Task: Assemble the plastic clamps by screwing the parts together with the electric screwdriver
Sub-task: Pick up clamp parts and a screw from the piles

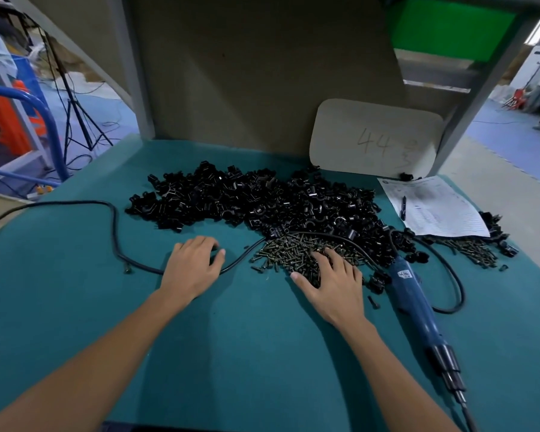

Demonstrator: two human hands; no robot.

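A: Hundreds of clamp parts (247,201) are sitting heaped mid-tabletop (262,353), with screws (281,254) just in front, so both are in reach.
B: Right hand (334,282) is lying on the screws, fingers spread, gripping nothing. Left hand (194,266) is curling by the cable (116,232); can't tell if it's holding anything.
A: Electric screwdriver (415,304) is lying idle beside the right hand. The near edge is giving working room.
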